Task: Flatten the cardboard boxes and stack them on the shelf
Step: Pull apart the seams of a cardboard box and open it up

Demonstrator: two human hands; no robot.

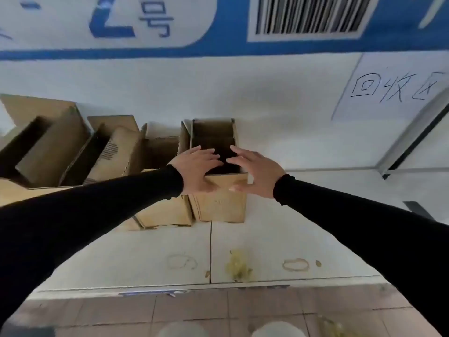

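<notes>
A small open brown cardboard box [220,203] stands upright on the white shelf [150,259], its dark inside showing. My left hand [196,169] lies over the box's near-left top edge with fingers spread. Fingers apart, my right hand [255,171] is at the near-right top corner, thumb against the front wall. Whether either hand grips the box is unclear. Beside it on the left stands another open box [167,212]. Further left, two larger open boxes [43,144] [109,152] lean against the wall.
The white wall behind carries a blue band with a barcode [313,14] and a paper sign with handwriting [393,88]. The shelf has yellowish stains [239,266] near its front edge. Brown floor tiles [194,310] lie below. A metal frame [413,142] runs at right.
</notes>
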